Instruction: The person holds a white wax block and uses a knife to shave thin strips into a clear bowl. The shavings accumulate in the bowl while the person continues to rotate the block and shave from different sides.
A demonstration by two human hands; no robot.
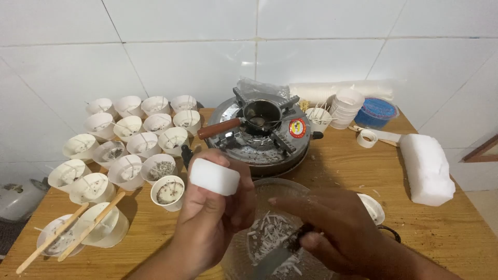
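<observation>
Meanwhile, the person's left hand (212, 218) was closed around a white block of wax (214, 177), fingers curled under it and thumb against its side, holding it up just above a clear glass bowl (244, 254). The right hand (342, 228) was wrapped tightly round the dark handle of a knife (277, 254), whose blade pointed down and left into the bowl, over a heap of white wax shavings (272, 233) lying at the bottom. The bowl stood on the wooden worktop (446, 228), at its near edge. Just behind it sat a round metal stove (259, 140) carrying a small dark pot (261, 114) with a reddish wooden handle. To the left, many white paper cups (142, 142) stood in close rows, each with a wick, and two of the nearest had wooden sticks (70, 236) laid across their rims. On the right lay a large white wax slab (426, 168), well apart from the hands, with a blue-lidded tub (377, 111) and a stack of cups (346, 106) behind it near the tiled wall.
</observation>
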